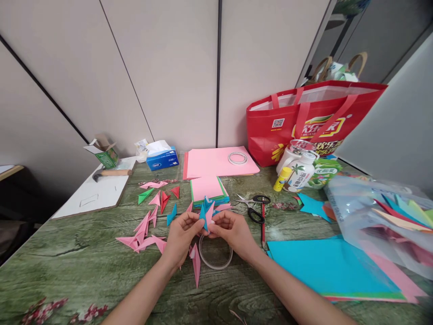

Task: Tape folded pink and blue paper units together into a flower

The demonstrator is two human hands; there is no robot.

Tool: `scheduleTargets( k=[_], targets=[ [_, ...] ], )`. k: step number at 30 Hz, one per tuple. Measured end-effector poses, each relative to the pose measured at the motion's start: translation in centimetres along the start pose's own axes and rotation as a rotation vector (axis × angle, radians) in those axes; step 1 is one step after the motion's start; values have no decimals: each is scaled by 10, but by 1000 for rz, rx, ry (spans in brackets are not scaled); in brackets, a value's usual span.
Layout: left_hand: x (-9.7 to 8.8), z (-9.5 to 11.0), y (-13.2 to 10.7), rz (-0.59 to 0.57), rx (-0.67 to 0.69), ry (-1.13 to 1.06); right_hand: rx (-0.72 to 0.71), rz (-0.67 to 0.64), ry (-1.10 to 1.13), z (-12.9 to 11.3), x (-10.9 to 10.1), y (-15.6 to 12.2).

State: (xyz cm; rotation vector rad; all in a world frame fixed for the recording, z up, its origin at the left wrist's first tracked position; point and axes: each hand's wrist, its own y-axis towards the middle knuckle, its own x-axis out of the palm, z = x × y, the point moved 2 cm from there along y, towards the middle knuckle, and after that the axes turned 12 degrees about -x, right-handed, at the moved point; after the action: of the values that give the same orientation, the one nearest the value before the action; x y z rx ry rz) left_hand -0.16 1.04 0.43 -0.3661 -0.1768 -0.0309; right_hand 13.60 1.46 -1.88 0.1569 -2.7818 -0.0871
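Both hands meet at the middle of the table around a folded paper piece (207,213), blue with a pink part. My left hand (185,229) pinches its left side between thumb and fingers. From the right, my right hand (232,229) grips the pink part near its lower end. Just below the hands lies a clear ring (216,267), partly covered by them. One pink folded piece (196,266) rests beside the ring. Further left are several pink folded pieces (144,232), and a small blue folded piece (172,215) sits close to my left hand.
Behind the hands is a stack of square paper (205,187). Scissors (255,207) and a red pencil (263,225) lie right of it. Large blue sheets (324,266), a plastic bag (352,203), a glue stick (282,179) and a red bag (267,131) fill the right. A hammer (113,173) lies left.
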Motion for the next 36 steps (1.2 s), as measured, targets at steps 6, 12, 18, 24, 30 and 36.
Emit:
scheduleTargets(
  k=[6,12,18,24,30,36],
  targets=[
    [-1,1,1,17,-2,79,-15,-68,-15,2,0,0],
    [0,0,0,35,3,99,-32,-101,-67,4,-1,-1],
    [1,-2,0,-5,5,44,-92,-141,-145,-3,-2,-1],
    [1,2,0,-41,9,50,-100,-141,-143,-11,-3,0],
    [3,4,-2,-45,38,154,-121,-197,-205,-5,-3,-2],
    [0,1,-1,0,155,221,-214,-211,-310,-4,1,-3]
  ],
)
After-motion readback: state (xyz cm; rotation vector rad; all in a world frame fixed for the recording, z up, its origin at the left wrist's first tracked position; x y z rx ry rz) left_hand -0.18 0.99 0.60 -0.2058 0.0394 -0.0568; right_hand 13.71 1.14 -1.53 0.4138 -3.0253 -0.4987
